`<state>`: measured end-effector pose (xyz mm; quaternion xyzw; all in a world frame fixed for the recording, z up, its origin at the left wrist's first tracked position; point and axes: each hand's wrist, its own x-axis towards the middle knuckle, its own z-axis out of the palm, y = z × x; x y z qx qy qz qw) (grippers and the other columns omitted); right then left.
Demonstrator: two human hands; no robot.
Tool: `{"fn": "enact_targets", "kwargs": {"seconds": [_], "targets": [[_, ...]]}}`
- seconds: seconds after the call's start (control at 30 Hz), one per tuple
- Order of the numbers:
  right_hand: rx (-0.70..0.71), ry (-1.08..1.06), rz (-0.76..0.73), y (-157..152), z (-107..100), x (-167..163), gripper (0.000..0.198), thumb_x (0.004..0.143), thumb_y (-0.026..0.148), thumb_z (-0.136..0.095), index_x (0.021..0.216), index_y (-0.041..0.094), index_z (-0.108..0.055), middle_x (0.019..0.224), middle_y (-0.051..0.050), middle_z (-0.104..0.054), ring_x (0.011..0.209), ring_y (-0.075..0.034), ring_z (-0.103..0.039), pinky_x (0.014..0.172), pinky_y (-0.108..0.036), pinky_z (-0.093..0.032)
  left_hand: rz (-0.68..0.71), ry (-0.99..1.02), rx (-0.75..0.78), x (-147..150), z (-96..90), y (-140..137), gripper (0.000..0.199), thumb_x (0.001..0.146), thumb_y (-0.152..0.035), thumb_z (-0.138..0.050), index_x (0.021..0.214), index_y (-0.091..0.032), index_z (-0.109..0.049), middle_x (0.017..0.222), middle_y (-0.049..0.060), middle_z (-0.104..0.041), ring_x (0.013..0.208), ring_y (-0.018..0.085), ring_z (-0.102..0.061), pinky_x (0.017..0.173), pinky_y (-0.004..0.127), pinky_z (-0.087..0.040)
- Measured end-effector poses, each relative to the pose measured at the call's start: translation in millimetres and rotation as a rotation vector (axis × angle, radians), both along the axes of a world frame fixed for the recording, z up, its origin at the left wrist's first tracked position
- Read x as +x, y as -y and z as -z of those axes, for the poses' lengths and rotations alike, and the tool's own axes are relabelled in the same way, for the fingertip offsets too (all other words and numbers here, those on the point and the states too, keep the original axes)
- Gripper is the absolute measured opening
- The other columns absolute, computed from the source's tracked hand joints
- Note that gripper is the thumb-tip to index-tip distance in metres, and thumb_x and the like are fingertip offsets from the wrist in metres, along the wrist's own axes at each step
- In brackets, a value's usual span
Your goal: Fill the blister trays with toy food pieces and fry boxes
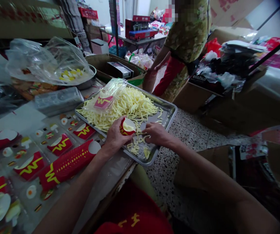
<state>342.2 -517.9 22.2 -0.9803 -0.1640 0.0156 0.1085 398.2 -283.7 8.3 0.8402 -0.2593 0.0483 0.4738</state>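
My left hand (115, 136) is wrapped round a small red fries carton (127, 127) with a white inside, held over the near side of a metal tray (171, 112). Some pale pieces show in the carton's mouth. Pale yellow fries (135, 100), seemingly toy ones, are heaped in the tray, with loose ones nearer me. My right hand (155, 133) is low over the tray beside the carton, fingers curled down among the loose fries. What its fingertips hold is hidden. A clear bag with a red-and-yellow carton piece (103, 101) lies on the heap.
Clear packs with red cartons (60, 144) and small toy foods cover the table at left. Behind them are a plastic-covered bowl (91, 73) and a cardboard box (101, 61). Another person (186, 42) stands beyond the tray. Boxes (203, 159) stand on the speckled floor at right.
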Motion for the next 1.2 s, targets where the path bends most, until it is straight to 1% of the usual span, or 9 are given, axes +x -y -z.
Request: {"fn": "enact_targets", "kwargs": {"seconds": [0.17,0.3,0.4,0.63,0.77,0.83,0.97,1.1,1.2], "targets": [[-0.062,-0.037,0.102,2,1,2,0.016,0.073,0.019,-0.074,0.087,0.019,-0.081,0.088,-0.007,-0.073,0.083,-0.022,-0.063,0.070,-0.029,-0.042,0.030,0.059,0.139,0,-1.8,-12,0.082,0.067,-0.032,-0.087,0.140,-0.018,-0.053,0.136,0.011,-0.063,0.125,0.028,-0.061,0.110,0.040,-0.047],[0.179,-0.044,0.320,4,-30,4,0.010,0.072,0.019,-0.075,0.082,0.018,-0.079,0.074,-0.001,-0.072,0.067,-0.015,-0.062,0.061,-0.025,-0.038,0.010,0.099,0.259,-1,-7.2,-12,0.082,0.068,-0.036,-0.086,0.140,-0.015,-0.053,0.135,0.014,-0.063,0.124,0.031,-0.061,0.107,0.043,-0.048],[0.327,0.045,0.408,-14,-47,10,0.005,0.071,0.019,-0.077,0.076,0.018,-0.078,0.068,0.001,-0.070,0.064,-0.013,-0.060,0.060,-0.024,-0.036,0.035,0.118,0.264,-2,-12.7,2,0.080,0.068,-0.032,-0.084,0.139,-0.014,-0.054,0.133,0.015,-0.064,0.121,0.031,-0.062,0.106,0.042,-0.049],[0.265,0.049,0.244,-69,-53,36,0.016,0.080,0.015,-0.067,0.086,0.018,-0.081,0.075,-0.002,-0.070,0.067,-0.013,-0.054,0.062,-0.027,-0.033,-0.011,0.152,0.159,-3,-19.5,23,0.075,0.063,-0.018,-0.077,0.135,-0.012,-0.057,0.126,0.014,-0.067,0.116,0.030,-0.065,0.104,0.040,-0.050],[0.350,-0.066,0.032,-67,-63,46,0.017,0.081,0.009,-0.065,0.084,0.016,-0.081,0.085,-0.003,-0.071,0.073,-0.011,-0.055,0.066,-0.024,-0.037,-0.026,0.118,0.059,-4,-15.1,13,0.077,0.065,-0.021,-0.079,0.138,-0.014,-0.056,0.125,0.012,-0.068,0.114,0.028,-0.065,0.104,0.040,-0.051],[0.399,-0.075,0.016,-59,-67,41,0.014,0.086,0.014,-0.067,0.089,0.016,-0.081,0.083,-0.002,-0.072,0.072,-0.011,-0.057,0.065,-0.024,-0.037,-0.022,0.094,-0.007,-2,-10.9,4,0.078,0.067,-0.027,-0.083,0.139,-0.015,-0.055,0.130,0.012,-0.066,0.118,0.028,-0.064,0.107,0.040,-0.049],[0.421,0.008,0.221,-45,-48,11,0.013,0.087,0.027,-0.075,0.094,0.018,-0.081,0.077,-0.001,-0.073,0.067,-0.013,-0.061,0.063,-0.025,-0.039,-0.107,-0.006,-0.075,6,-7.3,-15,0.081,0.067,-0.028,-0.087,0.140,-0.016,-0.055,0.134,0.012,-0.065,0.123,0.027,-0.062,0.110,0.041,-0.047],[0.183,-0.074,0.235,-55,-9,-17,0.017,0.087,0.026,-0.076,0.102,0.021,-0.081,0.093,-0.005,-0.076,0.077,-0.018,-0.066,0.069,-0.027,-0.043,-0.172,-0.057,-0.071,9,-14.0,-28,0.083,0.064,-0.027,-0.091,0.139,-0.015,-0.057,0.131,0.012,-0.067,0.122,0.028,-0.063,0.111,0.042,-0.048],[-0.004,-0.090,0.277,-67,9,-19,0.019,0.089,0.027,-0.070,0.103,0.021,-0.081,0.102,-0.009,-0.075,0.079,-0.021,-0.067,0.068,-0.029,-0.043,-0.131,-0.052,-0.091,5,-17.5,-34,0.084,0.063,-0.027,-0.091,0.139,-0.016,-0.057,0.134,0.011,-0.066,0.122,0.027,-0.063,0.111,0.041,-0.047]]}}
